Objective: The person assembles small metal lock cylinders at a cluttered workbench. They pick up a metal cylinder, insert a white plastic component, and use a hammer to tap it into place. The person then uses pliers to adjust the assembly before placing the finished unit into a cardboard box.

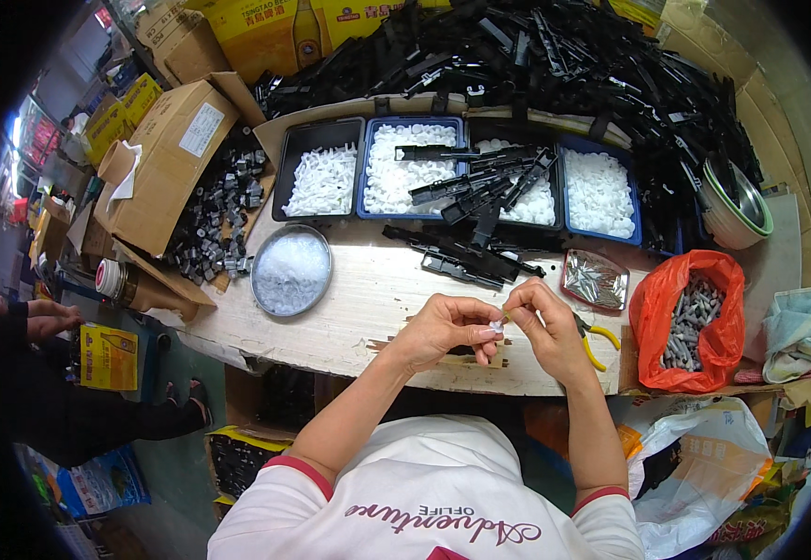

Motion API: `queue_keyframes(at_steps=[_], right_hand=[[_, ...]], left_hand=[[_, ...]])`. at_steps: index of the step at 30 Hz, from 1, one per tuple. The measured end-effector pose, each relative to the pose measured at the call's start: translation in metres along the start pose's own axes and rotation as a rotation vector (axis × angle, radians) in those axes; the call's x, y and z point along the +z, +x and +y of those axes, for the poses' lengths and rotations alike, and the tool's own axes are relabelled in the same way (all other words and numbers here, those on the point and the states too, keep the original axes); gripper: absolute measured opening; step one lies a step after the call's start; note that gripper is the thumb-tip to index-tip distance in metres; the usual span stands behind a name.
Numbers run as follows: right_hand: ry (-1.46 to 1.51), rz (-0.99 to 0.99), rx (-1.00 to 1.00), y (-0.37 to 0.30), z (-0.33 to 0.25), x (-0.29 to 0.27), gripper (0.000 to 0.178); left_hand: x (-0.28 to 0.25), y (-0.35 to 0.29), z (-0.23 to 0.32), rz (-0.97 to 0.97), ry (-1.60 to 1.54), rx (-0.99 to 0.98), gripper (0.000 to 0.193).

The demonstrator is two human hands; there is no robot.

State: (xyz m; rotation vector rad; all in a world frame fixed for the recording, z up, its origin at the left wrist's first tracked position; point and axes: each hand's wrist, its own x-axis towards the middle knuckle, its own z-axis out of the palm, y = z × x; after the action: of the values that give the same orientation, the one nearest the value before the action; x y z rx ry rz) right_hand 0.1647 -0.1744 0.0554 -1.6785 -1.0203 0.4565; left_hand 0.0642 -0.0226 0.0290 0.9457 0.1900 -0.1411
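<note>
Centre of frame, low: left hand (443, 329) and right hand (543, 322) meet fingertip to fingertip above the near edge of the wooden bench (359, 308). Between them sits a small white plastic piece (496, 327), pinched shut by the left thumb and forefinger; the right fingers close on something thin at the same spot, too small to identify. The piece looks light, rigid and smooth, likely slippery and easily dropped; best held by its sides between fingertip pads, as now. Just right of the right hand, partly hidden: yellow-handled pliers (599, 341). Right of frame: orange bag (690, 317) of grey metal cylinders, open at the top. Beside it, toward centre: shallow tray of small metal pins (595, 278). Upper centre, in a row: four trays of white plastic parts (405, 168), black strips lying across the middle two. Centre: loose black plastic strips (466, 257) on the bench. Top of frame: large heap of black strips (573, 65). Left centre: round metal dish (291, 271) of clear pieces. Upper left: cardboard box (167, 159) spilling dark grey parts. Far left edge: another person's hands (46, 317), apart from the work.
</note>
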Motion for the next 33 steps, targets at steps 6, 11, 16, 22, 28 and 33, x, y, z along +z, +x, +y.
queue_keyframes(at_steps=[6,11,16,22,28,33], right_hand=[[-0.156,-0.047,-0.065,0.002,-0.004,0.006,0.003],[-0.192,0.015,-0.13,0.001,-0.003,0.02,0.005],[-0.262,0.214,-0.225,-0.005,0.004,0.034,0.013],[-0.431,0.169,-0.371,-0.006,-0.002,0.045,0.014],[-0.413,0.097,-0.401,-0.007,-0.002,0.047,0.015],[-0.373,0.115,-0.398,-0.006,-0.004,0.049,0.015]], left_hand=[[-0.006,-0.008,-0.003,0.004,-0.018,0.026,0.019],[-0.011,-0.015,-0.01,0.059,-0.061,0.061,0.017],[-0.019,-0.022,-0.022,0.114,-0.295,0.109,0.014],[-0.019,-0.027,-0.026,0.16,-0.244,0.173,0.017],[-0.017,-0.036,-0.022,0.182,-0.063,0.184,0.026],[-0.019,-0.037,-0.024,0.184,0.042,0.213,0.025]])
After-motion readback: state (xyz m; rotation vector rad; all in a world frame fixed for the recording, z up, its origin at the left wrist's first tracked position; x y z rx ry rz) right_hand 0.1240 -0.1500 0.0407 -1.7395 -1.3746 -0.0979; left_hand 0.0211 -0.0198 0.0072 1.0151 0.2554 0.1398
